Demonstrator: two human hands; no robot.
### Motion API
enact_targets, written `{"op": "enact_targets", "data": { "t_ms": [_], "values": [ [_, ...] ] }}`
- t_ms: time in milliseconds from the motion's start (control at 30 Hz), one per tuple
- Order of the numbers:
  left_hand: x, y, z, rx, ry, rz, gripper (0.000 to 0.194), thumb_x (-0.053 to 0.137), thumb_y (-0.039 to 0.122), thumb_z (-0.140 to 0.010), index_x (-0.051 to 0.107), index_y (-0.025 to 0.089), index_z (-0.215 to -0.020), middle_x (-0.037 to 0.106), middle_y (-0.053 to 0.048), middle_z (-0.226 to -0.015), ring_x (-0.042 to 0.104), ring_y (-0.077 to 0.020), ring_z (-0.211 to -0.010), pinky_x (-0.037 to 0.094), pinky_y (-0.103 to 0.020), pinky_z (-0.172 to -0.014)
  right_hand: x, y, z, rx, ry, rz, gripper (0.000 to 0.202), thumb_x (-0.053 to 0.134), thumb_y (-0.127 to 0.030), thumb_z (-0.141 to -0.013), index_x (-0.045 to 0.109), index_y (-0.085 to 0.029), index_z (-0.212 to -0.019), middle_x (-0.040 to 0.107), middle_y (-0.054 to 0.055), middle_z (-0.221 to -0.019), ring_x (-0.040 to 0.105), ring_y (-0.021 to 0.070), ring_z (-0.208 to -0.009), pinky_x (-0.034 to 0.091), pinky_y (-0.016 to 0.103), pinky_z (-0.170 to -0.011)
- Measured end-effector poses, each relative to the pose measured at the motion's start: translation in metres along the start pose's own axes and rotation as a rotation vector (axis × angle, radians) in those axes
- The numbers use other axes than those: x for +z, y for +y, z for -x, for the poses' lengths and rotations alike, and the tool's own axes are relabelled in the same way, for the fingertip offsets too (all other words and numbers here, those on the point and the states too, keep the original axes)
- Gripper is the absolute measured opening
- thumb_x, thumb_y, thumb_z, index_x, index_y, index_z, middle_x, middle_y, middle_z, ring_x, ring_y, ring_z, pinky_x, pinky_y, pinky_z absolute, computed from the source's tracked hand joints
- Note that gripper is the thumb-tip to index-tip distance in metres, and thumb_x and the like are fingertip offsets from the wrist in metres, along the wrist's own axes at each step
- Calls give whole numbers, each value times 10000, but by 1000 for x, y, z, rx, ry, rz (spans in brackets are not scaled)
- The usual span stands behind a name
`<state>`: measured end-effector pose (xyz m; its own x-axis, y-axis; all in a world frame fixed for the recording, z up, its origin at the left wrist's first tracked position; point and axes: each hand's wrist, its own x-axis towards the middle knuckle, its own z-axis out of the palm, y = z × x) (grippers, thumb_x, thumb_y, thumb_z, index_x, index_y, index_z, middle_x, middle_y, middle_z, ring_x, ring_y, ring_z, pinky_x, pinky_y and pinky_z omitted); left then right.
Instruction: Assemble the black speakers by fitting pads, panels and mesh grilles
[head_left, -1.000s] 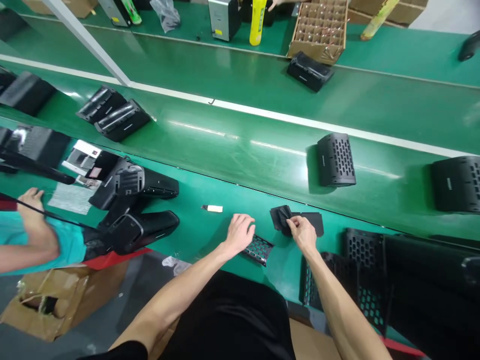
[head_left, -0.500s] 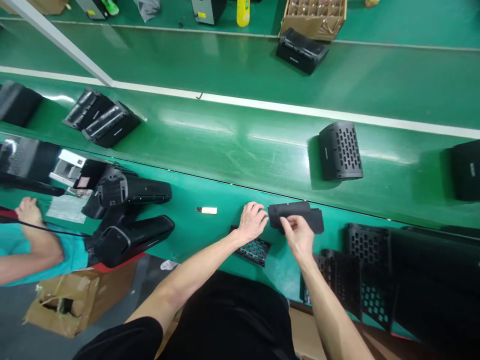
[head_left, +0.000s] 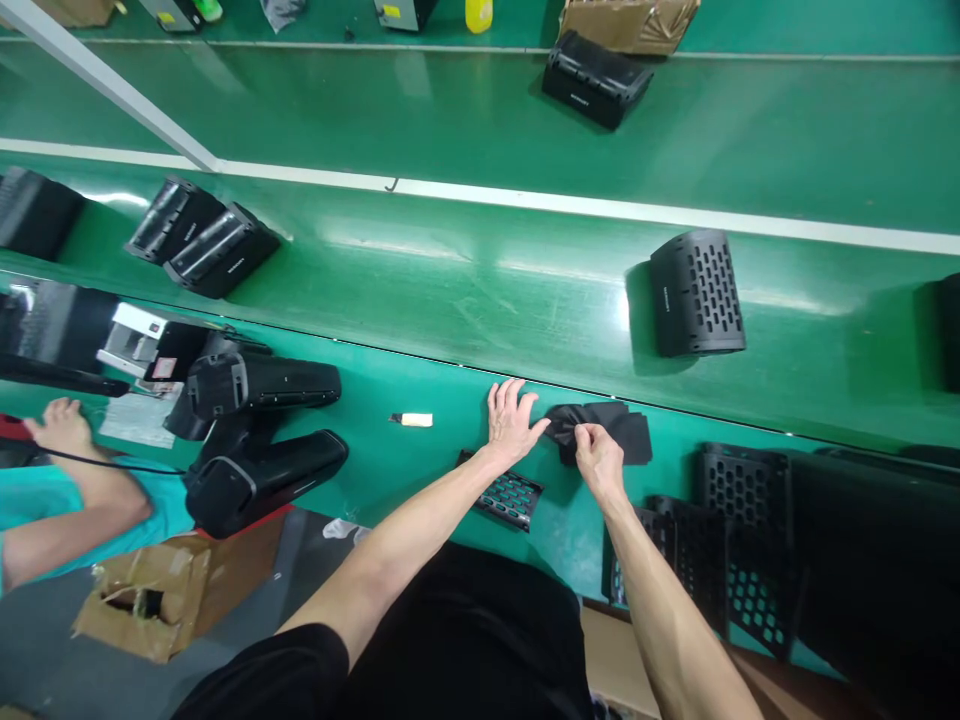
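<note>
Several thin black sheets (head_left: 632,432) lie stacked on the green bench, the left part of the upper one wrinkled and lifted. My right hand (head_left: 600,458) pinches that sheet near its front edge. Just left of the stack, my left hand (head_left: 513,422) has its fingers spread, with its thumb at the wrinkled sheet's left edge. Below my left wrist lies a black perforated grille (head_left: 511,500), partly covered by my forearm. A small knife with a pale handle (head_left: 416,420) rests farther left on the bench.
Black perforated panels (head_left: 742,490) stand at the right. Two black housings (head_left: 281,382) lie left of the knife, near a co-worker's hand (head_left: 64,428). Beyond the bench edge, a black speaker-like box (head_left: 697,293) sits on the green belt. A cardboard box (head_left: 150,600) is on the floor.
My left hand has spread its fingers and moved slightly right. Under my right hand the flat top sheet has become wrinkled and raised. The box on the belt appears farther right.
</note>
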<state>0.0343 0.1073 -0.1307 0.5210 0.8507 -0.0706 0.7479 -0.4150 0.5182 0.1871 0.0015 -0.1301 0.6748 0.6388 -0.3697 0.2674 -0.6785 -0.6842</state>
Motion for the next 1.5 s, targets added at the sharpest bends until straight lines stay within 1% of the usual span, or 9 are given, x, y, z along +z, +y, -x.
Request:
{"op": "enact_targets", "data": {
  "t_ms": [167, 367, 567, 700, 900, 1067, 1233, 1367, 1500],
  "values": [
    [2, 9, -2, -32, 14, -29, 529, 828, 374, -814, 661, 193, -1282, 552, -175, -1519, 452, -360, -1481, 260, -612, -1312, -33, 11, -16, 117, 177, -192, 423, 601, -647, -763, 651, -227, -769, 595, 11, -593, 566, 217, -591, 463, 342, -607],
    [1, 11, -5, -37, -4, -49, 579, 811, 363, -818, 637, 171, -1337, 546, -195, -1518, 438, -369, -1487, 250, -618, -1318, -127, 21, -53, 226, 576, -456, 290, 603, -509, -735, 430, -281, -686, 402, -71, -550, 395, 129, -459, 306, 261, -432],
    [-10, 17, -13, -95, -6, 64, 561, 828, 276, -779, 650, 172, -1301, 544, -196, -1529, 429, -382, -1497, 232, -636, -1314, -194, 0, -36, 152, 721, -668, 187, 677, -273, -710, 492, -293, -691, 488, -21, -628, 554, 204, -596, 531, 383, -561],
    [-31, 29, -3, -133, -66, 551, 526, 778, 295, -848, 621, 189, -1338, 550, -189, -1539, 451, -344, -1490, 332, -581, -1269, -163, -33, 23, 129, 201, -1000, 137, 769, -336, -733, 670, -255, -784, 695, 36, -843, 695, 252, -864, 616, 460, -805],
    [-66, 31, 43, -575, -681, 1585, 734, 859, 635, -760, 645, 172, -1287, 738, -167, -1195, 737, -254, -1007, 570, -407, -896, -67, -46, 98, 298, -178, -1174, 162, 782, -439, -834, 773, -320, -943, 786, 33, -1033, 714, 279, -1040, 557, 467, -974],
    [-86, 10, 67, -737, -555, 1598, 723, 1047, 373, -515, 703, 159, -1114, 735, -35, -938, 688, -144, -775, 528, -283, -748, -29, -36, 114, 391, -271, -1303, 177, 795, -463, -780, 746, -314, -861, 787, 25, -965, 718, 286, -1019, 559, 472, -958],
    [-100, -10, 74, -644, -545, 1433, 682, 1033, 373, -540, 701, 135, -1086, 723, -35, -907, 669, -139, -779, 521, -280, -761, -14, -45, 110, 488, -403, -1185, 589, 803, -760, -726, 719, -280, -1058, 797, 64, -998, 759, 303, -894, 606, 470, -772],
    [-111, -24, 75, -612, -555, 1380, 694, 1010, 383, -580, 681, 143, -1142, 709, -28, -907, 659, -139, -788, 514, -293, -788, 0, -47, 109, 441, -346, -899, 616, 1017, -477, -532, 707, -237, -1007, 772, 12, -757, 715, 236, -651, 574, 363, -664],
    [-117, -36, 76, -663, -513, 1376, 682, 1004, 282, -540, 677, 157, -1125, 681, -22, -957, 642, -133, -855, 504, -284, -824, 0, -41, 112, 418, -343, -904, 423, 926, -448, -609, 734, -212, -904, 788, 47, -779, 724, 247, -687, 582, 375, -679]
  ]
}}
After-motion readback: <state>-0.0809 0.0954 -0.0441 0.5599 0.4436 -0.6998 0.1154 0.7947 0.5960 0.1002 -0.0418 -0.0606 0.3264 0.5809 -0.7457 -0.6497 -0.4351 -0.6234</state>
